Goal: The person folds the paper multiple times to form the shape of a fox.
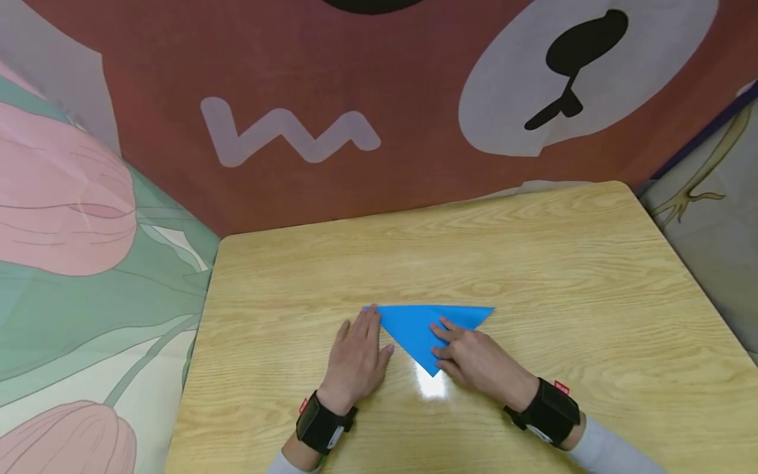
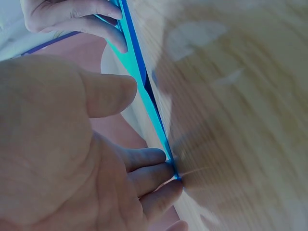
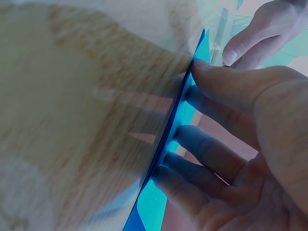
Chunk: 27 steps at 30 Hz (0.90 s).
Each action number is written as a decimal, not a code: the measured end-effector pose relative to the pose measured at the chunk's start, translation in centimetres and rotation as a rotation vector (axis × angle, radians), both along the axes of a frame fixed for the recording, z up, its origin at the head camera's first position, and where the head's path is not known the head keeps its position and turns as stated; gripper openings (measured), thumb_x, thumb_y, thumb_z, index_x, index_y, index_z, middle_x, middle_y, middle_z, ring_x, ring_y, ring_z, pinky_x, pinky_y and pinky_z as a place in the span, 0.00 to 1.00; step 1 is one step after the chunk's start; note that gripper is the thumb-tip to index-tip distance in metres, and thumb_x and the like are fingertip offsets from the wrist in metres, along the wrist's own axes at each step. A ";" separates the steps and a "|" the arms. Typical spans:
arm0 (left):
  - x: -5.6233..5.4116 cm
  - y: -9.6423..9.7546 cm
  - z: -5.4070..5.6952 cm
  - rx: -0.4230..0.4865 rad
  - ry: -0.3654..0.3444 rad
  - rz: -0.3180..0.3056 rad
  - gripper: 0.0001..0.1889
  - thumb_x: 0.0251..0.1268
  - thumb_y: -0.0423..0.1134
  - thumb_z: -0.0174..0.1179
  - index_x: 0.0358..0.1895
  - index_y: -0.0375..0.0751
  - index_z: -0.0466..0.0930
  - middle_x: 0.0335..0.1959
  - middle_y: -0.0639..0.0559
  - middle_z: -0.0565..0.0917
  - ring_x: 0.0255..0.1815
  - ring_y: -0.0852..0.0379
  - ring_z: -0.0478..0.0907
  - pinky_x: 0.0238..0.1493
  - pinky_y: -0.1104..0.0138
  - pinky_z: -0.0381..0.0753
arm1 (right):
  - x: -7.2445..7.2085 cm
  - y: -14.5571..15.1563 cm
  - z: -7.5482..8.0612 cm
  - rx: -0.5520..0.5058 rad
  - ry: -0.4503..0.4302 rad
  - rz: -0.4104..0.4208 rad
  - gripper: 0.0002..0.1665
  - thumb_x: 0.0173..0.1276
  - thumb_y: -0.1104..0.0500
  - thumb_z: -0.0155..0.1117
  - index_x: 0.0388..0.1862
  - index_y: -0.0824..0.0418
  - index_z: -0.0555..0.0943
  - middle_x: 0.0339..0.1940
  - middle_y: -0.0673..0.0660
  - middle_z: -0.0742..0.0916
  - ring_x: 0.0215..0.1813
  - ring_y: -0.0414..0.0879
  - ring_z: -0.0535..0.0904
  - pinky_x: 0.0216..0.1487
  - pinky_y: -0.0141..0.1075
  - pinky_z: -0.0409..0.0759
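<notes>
A blue sheet of paper point(image 1: 411, 327), folded into a triangle, lies on the wooden table with its long edge away from me and one corner towards me. My left hand point(image 1: 355, 359) rests with straight fingers on the paper's left corner, covering most of that tip. On the right half, the spread fingertips of my right hand point(image 1: 476, 359) press on the paper. In the right wrist view the thumb and fingers of the right hand point(image 3: 226, 159) touch the paper's upper face point(image 3: 153, 204). The left wrist view shows the paper's layers point(image 2: 137, 62) slightly apart along the edge.
The wooden table point(image 1: 284, 276) has a glossy surface that reflects a bright light near the paper's front corner. Behind it hangs a brown cloth point(image 1: 355, 184) with cartoon shapes. A flower-patterned cloth point(image 1: 65, 197) borders the left side. Each wrist wears a black band point(image 1: 322, 424).
</notes>
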<state>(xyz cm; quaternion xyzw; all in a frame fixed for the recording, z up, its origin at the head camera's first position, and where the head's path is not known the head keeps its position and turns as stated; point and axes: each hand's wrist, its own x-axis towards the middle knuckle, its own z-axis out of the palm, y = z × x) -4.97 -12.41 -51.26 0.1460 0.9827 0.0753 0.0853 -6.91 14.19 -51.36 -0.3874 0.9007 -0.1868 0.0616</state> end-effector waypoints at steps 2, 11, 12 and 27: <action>0.1 -0.2 0.0 0.003 -0.008 0.009 0.35 0.85 0.54 0.52 0.83 0.35 0.61 0.85 0.41 0.63 0.86 0.44 0.61 0.83 0.44 0.63 | 0.0 0.0 0.0 0.000 0.002 -0.003 0.16 0.72 0.58 0.75 0.53 0.64 0.92 0.67 0.69 0.86 0.72 0.69 0.80 0.64 0.56 0.85; 0.4 -1.3 0.0 0.008 -0.028 0.052 0.35 0.85 0.53 0.52 0.83 0.34 0.60 0.86 0.40 0.62 0.86 0.41 0.60 0.83 0.42 0.61 | 0.0 -0.1 0.0 -0.011 -0.018 -0.010 0.15 0.72 0.58 0.74 0.53 0.65 0.92 0.68 0.69 0.85 0.72 0.69 0.79 0.64 0.56 0.85; 0.3 -1.4 0.0 0.010 -0.026 0.053 0.35 0.86 0.53 0.52 0.83 0.34 0.61 0.86 0.40 0.62 0.86 0.41 0.60 0.83 0.42 0.62 | 0.0 -0.1 0.0 -0.013 -0.019 -0.010 0.15 0.72 0.58 0.74 0.53 0.65 0.92 0.68 0.69 0.85 0.72 0.69 0.79 0.64 0.56 0.85; -0.3 0.6 2.1 -0.076 -0.072 0.024 0.38 0.85 0.56 0.52 0.84 0.34 0.59 0.87 0.37 0.58 0.88 0.40 0.53 0.86 0.45 0.57 | 0.0 0.0 -0.1 -0.008 0.014 0.001 0.16 0.71 0.57 0.76 0.53 0.64 0.92 0.66 0.69 0.86 0.71 0.69 0.80 0.63 0.56 0.85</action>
